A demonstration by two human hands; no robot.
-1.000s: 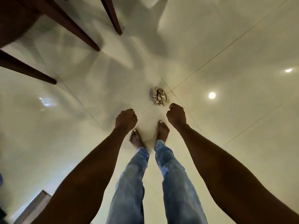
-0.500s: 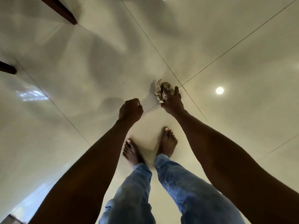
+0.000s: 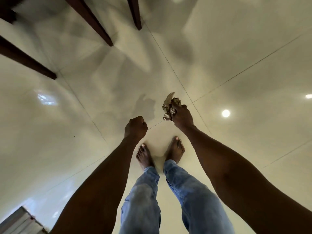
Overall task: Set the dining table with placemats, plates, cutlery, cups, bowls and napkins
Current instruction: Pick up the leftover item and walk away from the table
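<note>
My right hand (image 3: 183, 116) grips the crumpled brownish patterned paper wad (image 3: 170, 107), right of centre; my left hand (image 3: 135, 130) is fisted, empty. I judge it's stray-litter clearing; next, disposal.

glossy pale tiled floor (image 3: 236, 48) bears two bare feet (image 3: 174, 149) and dark wooden furniture legs (image 3: 91, 19).

Glossy pale tiled floor (image 3: 236, 48) with reflected ceiling lights (image 3: 225, 113); dark wooden furniture legs (image 3: 94, 22) upper left; bare feet (image 3: 175, 149), blue jeans (image 3: 194, 191).
</note>
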